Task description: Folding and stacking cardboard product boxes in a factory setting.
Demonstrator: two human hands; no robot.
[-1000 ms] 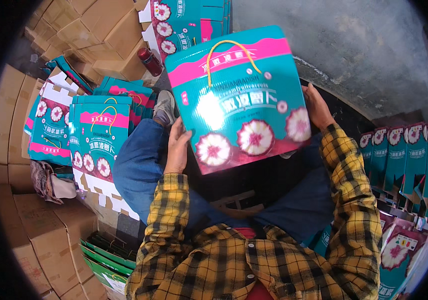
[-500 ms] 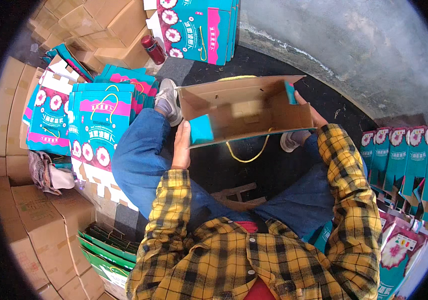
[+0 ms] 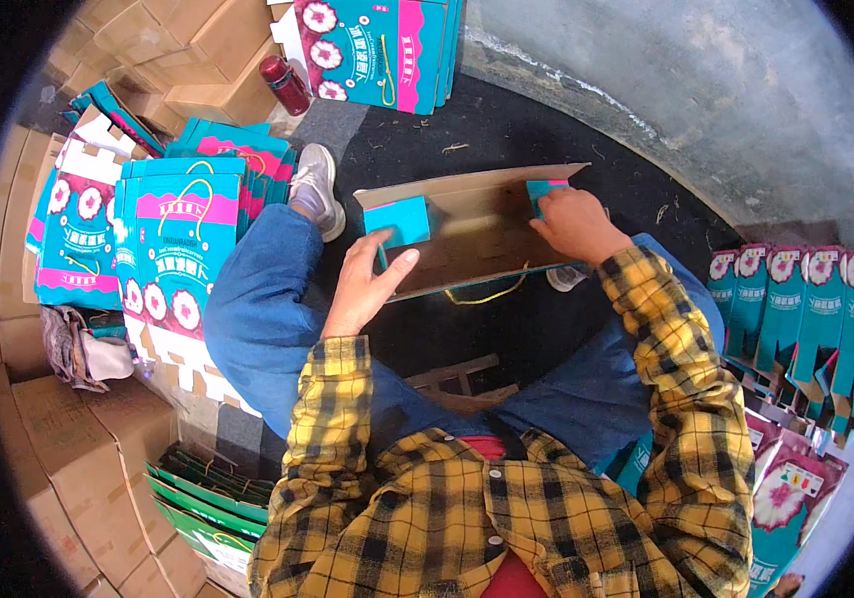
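An open-topped cardboard gift box, brown inside, lies before me between my knees. Teal end flaps fold inward over both its short ends, and a yellow cord handle hangs on the near side. At the left end, my left hand is open, thumb and fingers apart, its fingertips at the left teal flap. My right hand reaches over the right end with bent fingers closed on the right teal flap. Its fingertips are partly hidden.
Flattened teal and pink cartons lie stacked at the left, above green cartons. More teal cartons lean at the back beside a red flask. Folded teal boxes stand in a row at the right. Brown boxes line the left.
The box has been lowered slightly and its opening tips more upward. My left hand has loosened from its side to spread fingers; my right hand has moved from the outer end onto the right flap.
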